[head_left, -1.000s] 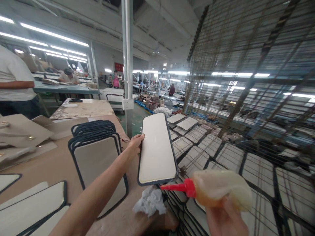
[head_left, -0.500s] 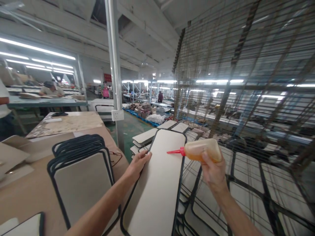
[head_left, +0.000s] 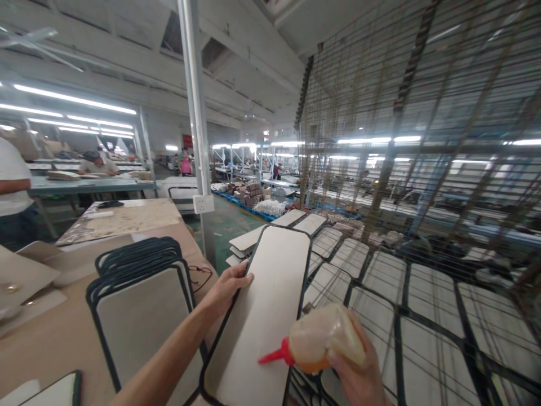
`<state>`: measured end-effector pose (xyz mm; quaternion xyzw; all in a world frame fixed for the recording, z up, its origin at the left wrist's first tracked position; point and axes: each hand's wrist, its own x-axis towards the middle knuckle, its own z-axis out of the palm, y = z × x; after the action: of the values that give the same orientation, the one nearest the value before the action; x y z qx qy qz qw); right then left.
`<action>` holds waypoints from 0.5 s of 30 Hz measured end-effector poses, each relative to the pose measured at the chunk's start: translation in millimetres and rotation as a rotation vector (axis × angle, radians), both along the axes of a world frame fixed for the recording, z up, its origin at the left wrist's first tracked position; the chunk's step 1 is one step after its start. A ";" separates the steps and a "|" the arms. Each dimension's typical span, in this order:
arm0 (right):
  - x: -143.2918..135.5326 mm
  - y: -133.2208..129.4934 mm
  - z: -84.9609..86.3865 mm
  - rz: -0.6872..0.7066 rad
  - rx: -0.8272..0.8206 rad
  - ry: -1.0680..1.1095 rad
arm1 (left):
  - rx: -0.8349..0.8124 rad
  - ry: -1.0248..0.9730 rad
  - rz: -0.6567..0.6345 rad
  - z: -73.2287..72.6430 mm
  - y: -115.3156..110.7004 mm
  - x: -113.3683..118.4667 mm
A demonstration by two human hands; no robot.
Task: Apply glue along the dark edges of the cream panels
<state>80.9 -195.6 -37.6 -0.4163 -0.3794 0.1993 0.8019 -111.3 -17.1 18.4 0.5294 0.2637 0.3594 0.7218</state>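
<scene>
My left hand (head_left: 231,285) is closed on the left edge of a long cream panel (head_left: 270,287) with rounded corners and a dark border, which it holds tilted up in front of me. In my right hand (head_left: 359,366) is a squeeze bottle (head_left: 325,335) of amber liquid, gripped round its body. Its red nozzle (head_left: 273,355) points left over the lower part of the panel; whether the tip touches the surface I cannot tell. To the left, a stack of similar dark-edged panels (head_left: 143,321) leans upright on the table.
A brown-covered table (head_left: 46,344) runs along the left, with eyeglasses (head_left: 199,276) near its edge. On the right, several panels (head_left: 380,276) lie behind a wire rack (head_left: 406,113). A metal post (head_left: 196,113) stands ahead. A person in white (head_left: 12,175) is at far left.
My right hand has brought the bottle down and left, from the panel's upper right side to its lower part. The left hand keeps its hold; the panel has shifted slightly left.
</scene>
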 end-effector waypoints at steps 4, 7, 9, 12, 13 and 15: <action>13.8 22.6 25.9 -0.119 0.068 0.005 | 0.009 -0.005 -0.078 -3.7 -5.1 -4.7; 31.2 57.1 60.1 -0.213 0.167 0.043 | 0.027 -0.005 -0.113 -1.8 -16.6 -4.6; 32.4 70.8 68.3 -0.223 0.184 0.049 | 0.044 -0.022 -0.108 -0.5 -20.5 -5.9; 13.0 63.6 50.2 -0.174 0.148 0.029 | 0.031 -0.023 -0.043 -1.2 -15.5 -13.4; 3.8 55.4 39.3 -0.134 0.121 0.014 | 0.025 -0.016 -0.011 -2.2 -11.9 -17.5; -11.7 38.3 20.1 0.003 0.032 -0.034 | 0.027 -0.002 0.045 -4.0 -4.9 -26.8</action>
<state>69.3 -157.3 -17.5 -0.4063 -0.3968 0.1872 0.8016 -138.1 -22.0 14.3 0.5329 0.2700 0.3795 0.7065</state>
